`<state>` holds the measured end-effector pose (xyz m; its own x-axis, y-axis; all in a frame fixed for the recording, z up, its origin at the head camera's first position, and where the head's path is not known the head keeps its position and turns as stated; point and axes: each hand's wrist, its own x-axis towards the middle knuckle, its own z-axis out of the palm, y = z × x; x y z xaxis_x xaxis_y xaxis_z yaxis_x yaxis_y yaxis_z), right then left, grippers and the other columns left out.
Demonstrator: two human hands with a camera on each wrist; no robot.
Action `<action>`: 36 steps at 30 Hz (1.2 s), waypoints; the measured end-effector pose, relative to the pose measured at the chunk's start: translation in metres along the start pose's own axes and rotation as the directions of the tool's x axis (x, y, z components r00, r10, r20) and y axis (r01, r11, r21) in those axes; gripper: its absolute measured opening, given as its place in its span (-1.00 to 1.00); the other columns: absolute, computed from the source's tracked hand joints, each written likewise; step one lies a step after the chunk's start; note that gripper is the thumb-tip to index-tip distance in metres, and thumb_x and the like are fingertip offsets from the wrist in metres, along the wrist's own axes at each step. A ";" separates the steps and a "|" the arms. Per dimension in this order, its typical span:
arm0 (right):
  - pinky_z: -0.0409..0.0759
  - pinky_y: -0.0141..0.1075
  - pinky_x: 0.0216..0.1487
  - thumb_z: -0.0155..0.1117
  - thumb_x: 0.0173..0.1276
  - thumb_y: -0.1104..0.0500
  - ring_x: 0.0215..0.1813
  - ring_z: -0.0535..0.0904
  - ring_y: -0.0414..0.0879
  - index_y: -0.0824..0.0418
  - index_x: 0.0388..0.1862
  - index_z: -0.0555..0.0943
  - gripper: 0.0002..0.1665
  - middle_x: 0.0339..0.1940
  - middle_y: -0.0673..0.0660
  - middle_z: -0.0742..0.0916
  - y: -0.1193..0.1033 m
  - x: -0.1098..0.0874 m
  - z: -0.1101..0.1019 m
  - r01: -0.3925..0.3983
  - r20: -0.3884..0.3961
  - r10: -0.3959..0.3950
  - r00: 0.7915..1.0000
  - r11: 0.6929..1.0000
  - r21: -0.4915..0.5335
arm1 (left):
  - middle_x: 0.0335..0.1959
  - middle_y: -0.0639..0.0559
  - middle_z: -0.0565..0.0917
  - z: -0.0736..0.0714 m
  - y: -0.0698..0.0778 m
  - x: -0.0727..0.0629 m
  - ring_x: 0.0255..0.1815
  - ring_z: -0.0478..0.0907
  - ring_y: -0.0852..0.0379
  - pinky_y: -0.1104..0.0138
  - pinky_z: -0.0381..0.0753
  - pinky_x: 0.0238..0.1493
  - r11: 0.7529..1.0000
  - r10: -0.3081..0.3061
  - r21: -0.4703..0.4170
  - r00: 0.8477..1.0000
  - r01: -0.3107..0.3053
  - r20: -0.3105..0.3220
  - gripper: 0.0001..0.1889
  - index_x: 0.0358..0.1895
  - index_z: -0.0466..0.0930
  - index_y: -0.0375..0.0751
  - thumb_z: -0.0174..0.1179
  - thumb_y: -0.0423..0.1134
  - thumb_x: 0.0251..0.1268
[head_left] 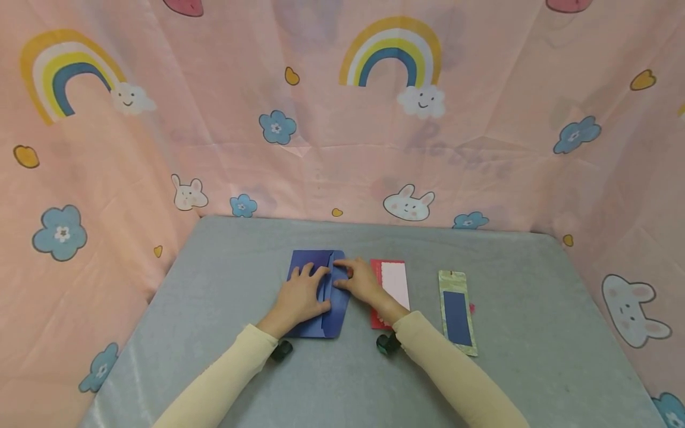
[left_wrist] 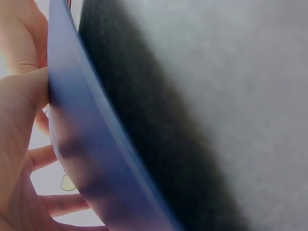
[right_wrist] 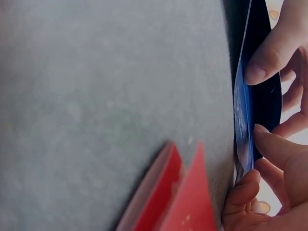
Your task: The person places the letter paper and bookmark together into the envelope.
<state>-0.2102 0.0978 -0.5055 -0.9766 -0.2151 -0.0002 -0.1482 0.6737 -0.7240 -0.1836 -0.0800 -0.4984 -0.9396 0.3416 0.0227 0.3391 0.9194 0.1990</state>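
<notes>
Envelope point(head_left: 317, 297), blue, laid flat on grey tabletop point(head_left: 225, 368), flap side up, near middle. Left hand point(head_left: 299, 297) pressed flat on envelope, fingers spread and straight. Right hand point(head_left: 361, 282) set at envelope's right edge, flap pinched between thumb and fingertips. Red card point(head_left: 395, 284) with white panel laid just right of envelope, partly hidden by right wrist. Bookmark point(head_left: 457, 312) laid further right of envelope, apart from card.

We see a red card point(head_left: 389, 285) and a patterned bookmark point(head_left: 457, 312) well apart on our grey table point(head_left: 535, 333).
</notes>
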 end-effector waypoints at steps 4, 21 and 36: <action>0.24 -0.33 -0.35 0.48 0.18 0.15 -0.35 0.33 -0.09 0.12 0.20 0.65 -0.45 -0.42 0.12 0.48 0.000 0.000 -0.003 -0.008 0.009 0.008 1.000 1.000 0.028 | 0.34 -0.23 0.48 0.000 0.000 0.000 0.30 0.44 -0.42 -0.20 0.64 -0.09 1.000 -0.002 -0.003 1.000 0.002 0.000 -0.25 0.34 0.42 0.16 0.37 0.16 -0.02; 0.37 -0.35 -0.41 0.46 0.23 0.14 -0.33 0.39 -0.08 0.08 0.28 0.59 -0.40 -0.34 0.13 0.54 0.010 -0.010 -0.053 0.021 -0.045 -0.017 0.999 0.997 0.076 | 0.34 -0.24 0.48 -0.002 0.002 -0.001 0.31 0.43 -0.44 -0.22 0.63 -0.07 1.000 -0.013 -0.014 1.000 0.013 0.004 -0.25 0.32 0.42 0.15 0.39 0.14 -0.04; 0.35 -0.34 -0.37 0.42 0.23 0.21 -0.30 0.37 -0.07 0.24 0.29 0.56 -0.39 -0.35 0.19 0.53 0.053 -0.044 -0.086 0.066 -0.092 -0.062 0.994 0.997 0.048 | 0.30 -0.23 0.50 -0.001 0.001 -0.001 0.28 0.44 -0.44 -0.18 0.65 -0.17 1.000 0.006 -0.013 1.000 -0.006 -0.013 -0.27 0.32 0.43 0.15 0.37 0.13 -0.03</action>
<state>-0.1889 0.2038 -0.4842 -0.9758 -0.1901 0.1080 -0.2049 0.6233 -0.7546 -0.1828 -0.0800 -0.4970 -0.9380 0.3448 0.0364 0.3445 0.9146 0.2119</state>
